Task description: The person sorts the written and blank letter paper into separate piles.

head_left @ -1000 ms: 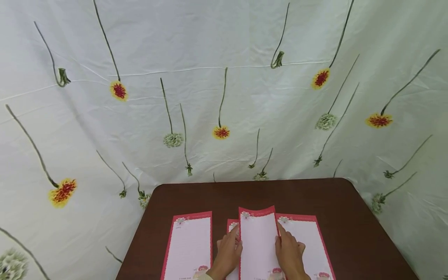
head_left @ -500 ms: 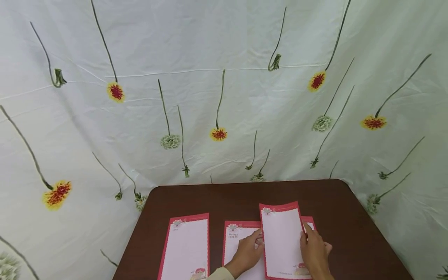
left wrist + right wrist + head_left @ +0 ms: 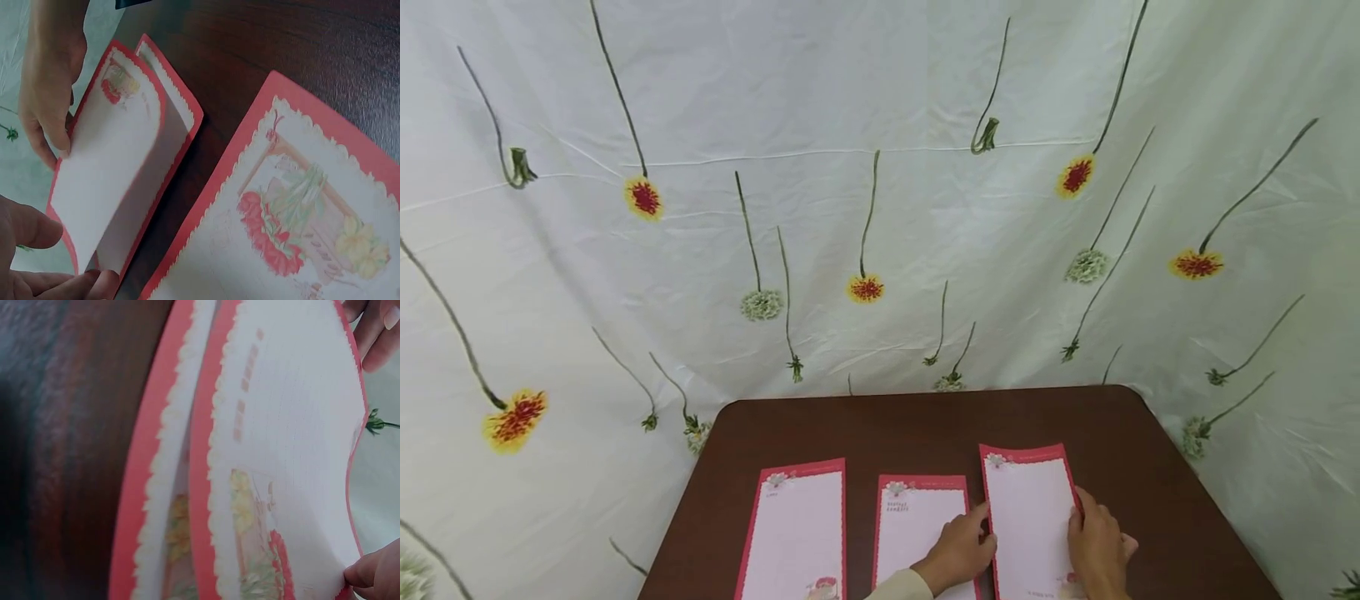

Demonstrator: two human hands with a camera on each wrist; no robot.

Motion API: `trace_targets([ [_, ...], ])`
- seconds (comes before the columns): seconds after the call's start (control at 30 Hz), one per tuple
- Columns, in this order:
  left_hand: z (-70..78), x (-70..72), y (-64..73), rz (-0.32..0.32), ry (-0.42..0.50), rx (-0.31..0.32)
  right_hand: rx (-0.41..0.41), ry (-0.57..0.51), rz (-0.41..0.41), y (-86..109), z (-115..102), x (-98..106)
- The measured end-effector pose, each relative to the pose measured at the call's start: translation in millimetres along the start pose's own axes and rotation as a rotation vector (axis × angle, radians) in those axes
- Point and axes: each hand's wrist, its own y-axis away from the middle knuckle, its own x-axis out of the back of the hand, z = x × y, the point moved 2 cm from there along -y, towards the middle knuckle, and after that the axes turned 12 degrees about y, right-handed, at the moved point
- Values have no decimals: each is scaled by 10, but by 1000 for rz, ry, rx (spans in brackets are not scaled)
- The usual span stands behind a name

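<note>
Both hands hold a red-bordered sheet of letter paper [image 3: 1030, 521] by its long edges, at the right of the three spots on the table. My left hand [image 3: 958, 546] pinches its left edge, the wrist crossing the middle sheet [image 3: 913, 521]. On the opposite edge, my right hand [image 3: 1097, 542] grips with the thumb in front. In the left wrist view the held sheet bows upward over another matching sheet [image 3: 178, 94] lying under it. That lower sheet [image 3: 150, 487] also shows along the border in the right wrist view, but is mostly hidden.
Another matching sheet [image 3: 793, 533] lies at the left, with a short line of writing near its top. The dark brown table [image 3: 925, 425] has rounded far corners. Behind it hangs a pale cloth [image 3: 820, 100] printed with flowers.
Both hands have carried the held sheet from over the middle sheet to the right, over the right-hand one. The middle sheet's top and writing have come into view.
</note>
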Motion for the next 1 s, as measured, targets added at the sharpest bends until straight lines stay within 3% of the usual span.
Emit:
trace_targets([
  [0.27,-7,-52,16,-24,-43,48,-15,-2,8,9,56,-82],
  [0.57,-36,-137,29,-37,-131,-37,-38,1,-2,6,151,-148],
  [1.0,33,-171,53,-48,-230,-8,-80,12,-38,13,211,-237],
])
